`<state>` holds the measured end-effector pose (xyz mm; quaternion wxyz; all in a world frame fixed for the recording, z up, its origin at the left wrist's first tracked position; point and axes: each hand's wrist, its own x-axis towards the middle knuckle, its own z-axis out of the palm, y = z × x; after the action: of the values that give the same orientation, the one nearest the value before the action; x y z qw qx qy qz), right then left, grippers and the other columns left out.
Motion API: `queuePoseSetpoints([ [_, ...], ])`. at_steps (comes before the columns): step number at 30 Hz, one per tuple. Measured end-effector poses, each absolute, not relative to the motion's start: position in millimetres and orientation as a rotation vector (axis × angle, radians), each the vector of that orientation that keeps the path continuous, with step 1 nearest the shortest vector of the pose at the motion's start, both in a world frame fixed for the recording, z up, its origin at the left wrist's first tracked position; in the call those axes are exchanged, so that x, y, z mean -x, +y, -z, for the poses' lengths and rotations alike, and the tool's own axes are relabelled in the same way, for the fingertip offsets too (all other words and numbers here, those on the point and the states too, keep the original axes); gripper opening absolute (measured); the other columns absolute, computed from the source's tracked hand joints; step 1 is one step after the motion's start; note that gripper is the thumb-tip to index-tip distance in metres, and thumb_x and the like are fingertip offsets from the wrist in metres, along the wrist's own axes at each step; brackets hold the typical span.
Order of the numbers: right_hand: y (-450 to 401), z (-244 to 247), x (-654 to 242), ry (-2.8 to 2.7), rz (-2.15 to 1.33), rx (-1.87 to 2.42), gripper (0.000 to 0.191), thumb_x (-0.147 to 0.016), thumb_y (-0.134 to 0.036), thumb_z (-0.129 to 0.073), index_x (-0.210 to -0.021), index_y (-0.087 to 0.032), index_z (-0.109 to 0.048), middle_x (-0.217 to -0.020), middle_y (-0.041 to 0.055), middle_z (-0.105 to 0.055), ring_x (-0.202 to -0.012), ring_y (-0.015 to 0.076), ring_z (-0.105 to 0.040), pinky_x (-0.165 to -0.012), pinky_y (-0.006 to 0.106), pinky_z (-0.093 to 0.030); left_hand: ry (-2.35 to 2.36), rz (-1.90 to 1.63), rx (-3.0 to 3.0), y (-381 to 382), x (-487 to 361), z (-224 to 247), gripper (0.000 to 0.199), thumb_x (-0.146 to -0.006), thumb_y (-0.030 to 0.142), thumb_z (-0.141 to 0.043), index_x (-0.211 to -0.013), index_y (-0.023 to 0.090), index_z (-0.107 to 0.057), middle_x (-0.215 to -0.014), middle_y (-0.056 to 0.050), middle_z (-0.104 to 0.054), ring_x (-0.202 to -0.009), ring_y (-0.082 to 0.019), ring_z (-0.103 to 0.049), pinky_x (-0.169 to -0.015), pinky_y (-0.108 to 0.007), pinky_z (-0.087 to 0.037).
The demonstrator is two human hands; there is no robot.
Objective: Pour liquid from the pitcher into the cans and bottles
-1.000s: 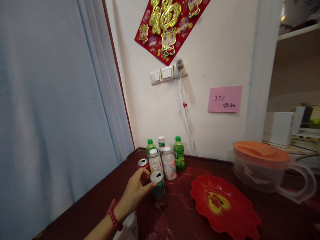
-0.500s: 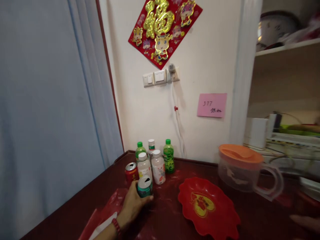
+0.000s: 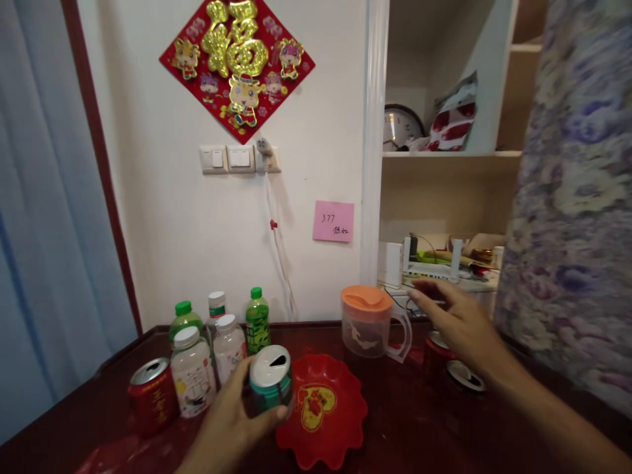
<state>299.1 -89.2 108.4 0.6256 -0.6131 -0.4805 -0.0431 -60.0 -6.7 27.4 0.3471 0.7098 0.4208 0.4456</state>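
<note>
My left hand (image 3: 228,421) is closed around a green drink can (image 3: 270,388) with an opened silver top. It holds the can beside the left rim of a scalloped red plate (image 3: 340,441), which has a yellow heart print. My right hand (image 3: 457,326) reaches over the right side of the table with thumb and fingers apart, holding nothing. Below it are a red can (image 3: 434,359), partly hidden, and a second can (image 3: 467,376) whose silver top shows. At the left stands another red can (image 3: 154,398), also opened.
Several bottles stand left of the plate, among them a white-capped bottle (image 3: 193,382) and a green bottle (image 3: 257,322). Behind the plate is a clear jug (image 3: 365,332) with an orange lid. A cord (image 3: 279,257) hangs down the wall. Shelves (image 3: 451,155) are behind my right hand.
The view has swung right. My left hand has brought the green can away from the bottles to the plate's edge. My right hand has risen from the lower right to above the right-hand cans.
</note>
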Motion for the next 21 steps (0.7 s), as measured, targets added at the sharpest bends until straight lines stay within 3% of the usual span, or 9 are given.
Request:
queuePoseSetpoints([
  [5,-34.2,-67.9,-306.3,-0.928,0.033,1.369,0.065,-0.066,-0.071,-0.067,-0.102,-0.017,-0.069,-0.113,0.0160,-0.068,-0.102,0.0319,-0.063,-0.091,0.045,-0.049,0.966,-1.031,-1.930,1.5,7.9,-19.5,0.061,-0.062,0.037,-0.080,-0.119,0.021,-0.064,-0.121,-0.010,-0.075,-0.117,-0.036,-0.066,-0.104,-0.049,-0.051],
  [9,-19.3,-27.8,-309.5,-0.757,-0.135,1.318,0.061,-0.074,-0.073,-0.070,-0.096,-0.016,-0.066,-0.089,0.0080,-0.069,-0.076,0.0226,-0.065,-0.071,0.037,-0.053,1.017,-0.983,-1.950,14.2,1.5,7.2,0.067,-0.059,0.036,-0.079,-0.122,0.018,-0.064,-0.129,-0.015,-0.071,-0.123,-0.039,-0.063,-0.109,-0.048,-0.047],
  [13,-19.3,0.3,-302.1,-0.655,-0.272,1.212,0.065,-0.067,-0.081,-0.074,-0.075,-0.018,-0.061,-0.063,-0.0009,-0.057,-0.056,0.0172,-0.055,-0.052,0.027,-0.046,1.005,-0.925,-1.995,22.7,6.5,32.4,0.072,-0.064,0.035,-0.079,-0.131,0.018,-0.061,-0.135,-0.015,-0.069,-0.125,-0.036,-0.062,-0.108,-0.043,-0.046],
  [16,-19.8,15.5,-293.2,-0.603,-0.350,1.138,0.069,-0.061,-0.084,-0.076,-0.068,-0.017,-0.059,-0.059,-0.0013,-0.053,-0.054,0.0156,-0.051,-0.050,0.026,-0.045,1.092,-0.846,-2.053,22.1,7.6,39.5,0.072,-0.062,0.034,-0.081,-0.131,0.021,-0.063,-0.134,-0.013,-0.069,-0.125,-0.038,-0.060,-0.110,-0.048,-0.043],
  [21,-17.9,27.3,-280.4,-0.530,-0.426,1.013,0.069,-0.059,-0.081,-0.082,-0.064,-0.018,-0.056,-0.057,-0.0029,-0.048,-0.052,0.0120,-0.044,-0.048,0.023,-0.041,1.222,-0.776,-2.105,17.5,6.9,38.7,0.065,-0.061,0.035,-0.082,-0.124,0.025,-0.068,-0.134,-0.011,-0.070,-0.129,-0.043,-0.055,-0.119,-0.061,-0.024],
])
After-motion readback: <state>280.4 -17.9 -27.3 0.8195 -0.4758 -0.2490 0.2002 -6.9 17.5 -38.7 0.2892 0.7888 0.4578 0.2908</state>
